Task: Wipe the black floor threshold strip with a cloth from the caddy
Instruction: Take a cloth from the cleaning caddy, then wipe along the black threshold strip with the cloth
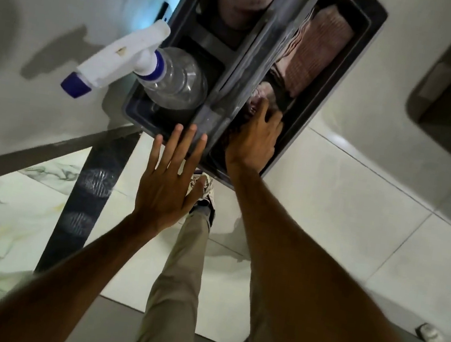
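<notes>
- We are reaching our right hand (254, 140) into the gray caddy's (375, 26) right compartment, fingers curling onto a dark cloth (279, 96); whether they have gripped it we cannot tell.
- Our left hand (168, 189) is hovering flat, released, just before the caddy.
- Below the caddy, the black threshold strip (89, 204) is waiting, showing 2 dusty shoe prints.
- Next, we judge, calls for pinching 1 cloth free.

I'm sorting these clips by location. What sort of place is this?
Probably a tiled doorway in a home, perhaps by a bathroom: a black threshold strip divides marbled tiles from plain ones, and the right hand reaches into a cleaning caddy holding a spray bottle.
</notes>
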